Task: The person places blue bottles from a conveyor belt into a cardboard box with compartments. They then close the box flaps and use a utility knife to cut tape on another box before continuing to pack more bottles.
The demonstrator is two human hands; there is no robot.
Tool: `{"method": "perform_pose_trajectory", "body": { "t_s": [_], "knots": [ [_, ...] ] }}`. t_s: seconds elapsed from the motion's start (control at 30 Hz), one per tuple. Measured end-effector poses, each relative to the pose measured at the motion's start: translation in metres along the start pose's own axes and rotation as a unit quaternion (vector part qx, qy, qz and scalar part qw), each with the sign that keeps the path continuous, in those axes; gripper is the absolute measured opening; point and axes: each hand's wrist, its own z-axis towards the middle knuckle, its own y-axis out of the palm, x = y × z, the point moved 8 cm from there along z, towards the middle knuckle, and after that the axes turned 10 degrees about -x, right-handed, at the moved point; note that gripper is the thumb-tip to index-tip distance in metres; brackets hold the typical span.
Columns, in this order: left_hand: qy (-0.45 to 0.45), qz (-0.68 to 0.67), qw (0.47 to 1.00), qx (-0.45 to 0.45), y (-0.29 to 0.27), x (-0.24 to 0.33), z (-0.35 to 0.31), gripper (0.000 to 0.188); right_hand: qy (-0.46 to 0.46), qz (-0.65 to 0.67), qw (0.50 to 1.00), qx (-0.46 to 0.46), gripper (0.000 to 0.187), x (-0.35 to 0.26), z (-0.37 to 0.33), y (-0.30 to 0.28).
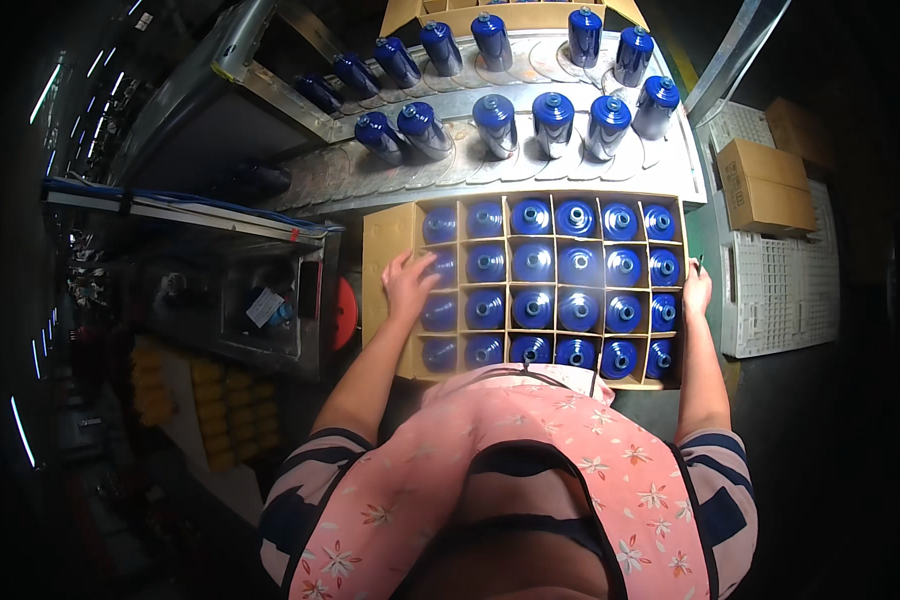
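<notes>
In front of me stands a cardboard carton (389,238), split by dividers into cells. Blue bottles (577,264) with narrow necks stand upright in the cells. My left hand (408,287) is closed over the carton's left edge at the base of its side flap, fingertips beside a bottle in the leftmost column. On the opposite side, my right hand (699,290) is closed on the right wall near its top. A thin dark green object (701,262) sticks up by the right fingers; its kind is unclear. The right fingertips are partly hidden.
Beyond the carton, a conveyor (335,180) of overlapping plates carries blue bottles (495,126) in two rows. Another carton (402,14) sits at the far side. A metal-framed bench (315,300) is left, with a red round object (345,313). Closed boxes (767,187) rest on a white pallet (780,290) right.
</notes>
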Motion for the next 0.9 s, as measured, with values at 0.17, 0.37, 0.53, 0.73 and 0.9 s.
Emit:
{"method": "perform_pose_trajectory", "body": {
  "t_s": [0.17,0.37,0.53,0.73,0.9],
  "knots": [
    [0.043,0.053,0.997,-0.03,0.014,0.003,0.0,0.039,-0.004,0.0,1.0,-0.013,0.039,-0.002,0.003,-0.003],
    [0.04,-0.058,0.997,-0.017,-0.038,0.034,0.006,0.031,-0.023,0.04,0.999,-0.021,0.039,0.001,0.001,-0.009],
    [-0.02,-0.376,0.922,0.09,-0.181,-0.004,0.073,0.03,-0.024,0.085,0.996,-0.032,0.036,-0.002,0.01,0.003],
    [-0.008,-0.405,0.899,0.17,-0.201,-0.06,0.184,0.03,-0.009,0.043,0.999,-0.008,0.029,-0.019,-0.003,0.004],
    [-0.102,-0.203,0.969,0.097,-0.122,-0.118,0.299,0.031,0.016,-0.026,0.999,0.032,0.029,-0.044,-0.004,0.01]
  ]
}}
